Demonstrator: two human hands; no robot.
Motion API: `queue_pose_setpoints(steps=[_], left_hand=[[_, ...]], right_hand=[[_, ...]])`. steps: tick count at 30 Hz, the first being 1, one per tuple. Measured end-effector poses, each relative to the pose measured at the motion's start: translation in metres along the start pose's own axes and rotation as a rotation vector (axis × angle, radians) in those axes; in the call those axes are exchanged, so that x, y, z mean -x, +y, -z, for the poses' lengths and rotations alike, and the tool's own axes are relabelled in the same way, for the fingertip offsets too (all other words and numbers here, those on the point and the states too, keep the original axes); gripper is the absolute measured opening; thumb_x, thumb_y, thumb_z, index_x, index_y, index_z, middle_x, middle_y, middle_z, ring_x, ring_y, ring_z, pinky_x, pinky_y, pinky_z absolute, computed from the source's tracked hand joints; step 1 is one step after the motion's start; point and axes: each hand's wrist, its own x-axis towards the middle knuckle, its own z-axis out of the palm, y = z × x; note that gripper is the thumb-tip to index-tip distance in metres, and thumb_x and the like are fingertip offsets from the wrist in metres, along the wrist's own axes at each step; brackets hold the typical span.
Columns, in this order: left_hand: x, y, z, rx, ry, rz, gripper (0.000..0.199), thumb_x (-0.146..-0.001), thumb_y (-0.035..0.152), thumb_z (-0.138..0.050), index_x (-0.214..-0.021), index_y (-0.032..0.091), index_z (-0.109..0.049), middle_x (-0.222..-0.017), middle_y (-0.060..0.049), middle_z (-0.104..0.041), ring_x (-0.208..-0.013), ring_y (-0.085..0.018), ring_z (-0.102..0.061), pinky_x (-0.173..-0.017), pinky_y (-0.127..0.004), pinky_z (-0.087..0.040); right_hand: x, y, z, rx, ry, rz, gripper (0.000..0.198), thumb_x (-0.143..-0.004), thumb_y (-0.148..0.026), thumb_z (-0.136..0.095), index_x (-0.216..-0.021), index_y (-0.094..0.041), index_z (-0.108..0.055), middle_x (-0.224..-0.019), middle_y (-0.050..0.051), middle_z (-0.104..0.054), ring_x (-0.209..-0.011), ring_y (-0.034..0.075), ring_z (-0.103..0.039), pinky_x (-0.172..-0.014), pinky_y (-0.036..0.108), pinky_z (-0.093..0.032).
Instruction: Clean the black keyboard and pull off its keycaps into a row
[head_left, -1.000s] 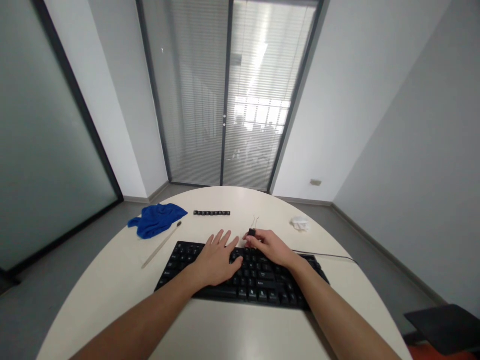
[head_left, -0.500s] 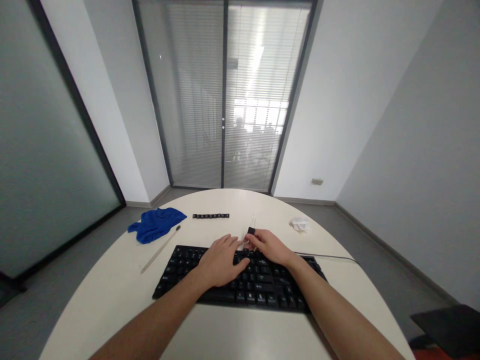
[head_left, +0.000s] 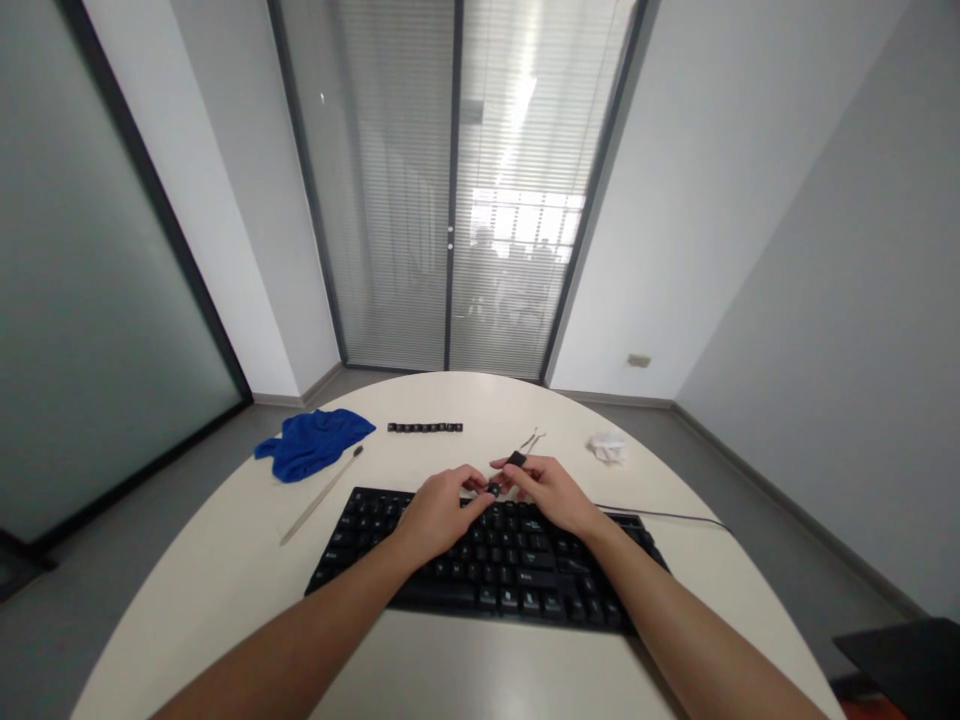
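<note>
A black keyboard [head_left: 487, 575] lies in front of me on the round white table [head_left: 480, 670], with both forearms over it. Above its back edge, a small black keycap [head_left: 493, 489] is between the thumb and fingers of my left hand [head_left: 446, 508]. My right hand [head_left: 549, 492] grips a keycap puller [head_left: 516, 458] by its black handle, and the thin wire prongs point up and away from me. The right fingertips come close to the keycap; whether they touch it I cannot tell.
Several loose keycaps [head_left: 425, 428] stand in a row farther back. At the left lie a blue cloth [head_left: 319, 443] and a long thin brush [head_left: 321, 497]. A crumpled white tissue [head_left: 607, 447] sits at the right. The keyboard's cable [head_left: 667, 514] runs off the right edge.
The puller has come away from the keys and turned, its wires swinging to the right. My left hand, formerly flat over the keys, has closed on a keycap. The view has shifted slightly.
</note>
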Motion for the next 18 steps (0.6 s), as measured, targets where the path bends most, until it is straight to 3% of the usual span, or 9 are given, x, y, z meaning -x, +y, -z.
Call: queue_pose_setpoints(steps=[12, 18], left_hand=[[-0.0046, -0.0088, -0.0024, 0.172, -0.013, -0.031, 0.013, -0.085, 0.021, -0.063, -0.097, 0.02, -0.068, -0.097, -0.003, -0.074, -0.093, -0.019, -0.068, -0.091, -0.032, -0.051], [-0.0047, -0.0099, -0.0026, 0.217, -0.026, -0.033, 0.018, -0.082, 0.02, -0.066, -0.1, 0.02, -0.065, -0.099, -0.004, -0.073, -0.094, -0.019, -0.067, -0.091, -0.032, -0.051]], right_hand=[[-0.0013, -0.0001, -0.0003, 0.08, 0.005, -0.016, 0.051, -0.089, -0.062, -0.057, -0.096, -0.015, -0.077, -0.077, 0.006, -0.074, -0.068, 0.018, -0.066, -0.063, 0.028, -0.05], [-0.0003, -0.0021, -0.0003, 0.018, -0.006, 0.001, 0.047, -0.089, -0.059, -0.059, -0.103, -0.016, -0.073, -0.077, 0.004, -0.073, -0.07, 0.018, -0.066, -0.064, 0.028, -0.05]])
